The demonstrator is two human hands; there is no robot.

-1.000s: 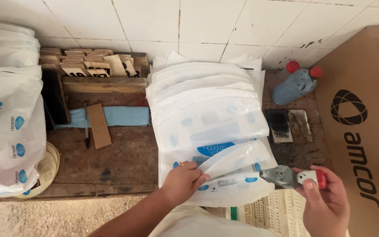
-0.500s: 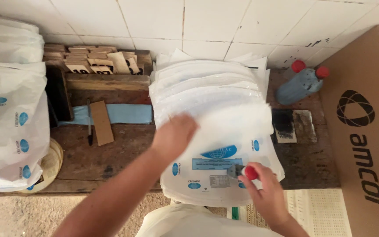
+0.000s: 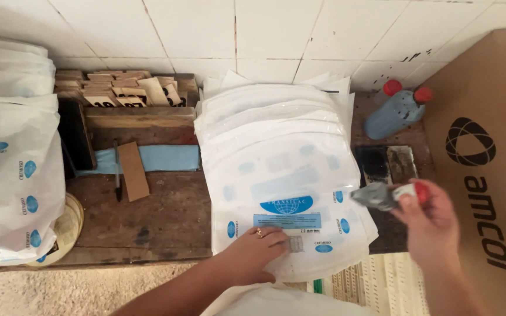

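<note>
The left hand (image 3: 257, 250) lay flat, fingers spread, pressing the lower edge of the top white plastic bag with blue printed ovals (image 3: 285, 216), which sat on a fanned stack of like bags (image 3: 270, 123) at the centre of the frame on a worn wooden bench (image 3: 147, 216). At the lower right, the right hand (image 3: 431, 225) pinched a small grey stamp with a red knob (image 3: 387, 195), blurred, just beside a black ink pad (image 3: 373, 165). A brown cardboard box (image 3: 487, 175) stood at the right edge.

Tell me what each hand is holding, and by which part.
The right hand holds a small stamp by its red-topped handle end. The left hand grips nothing; it lies flat on the top bag of the white bag stack.
</note>
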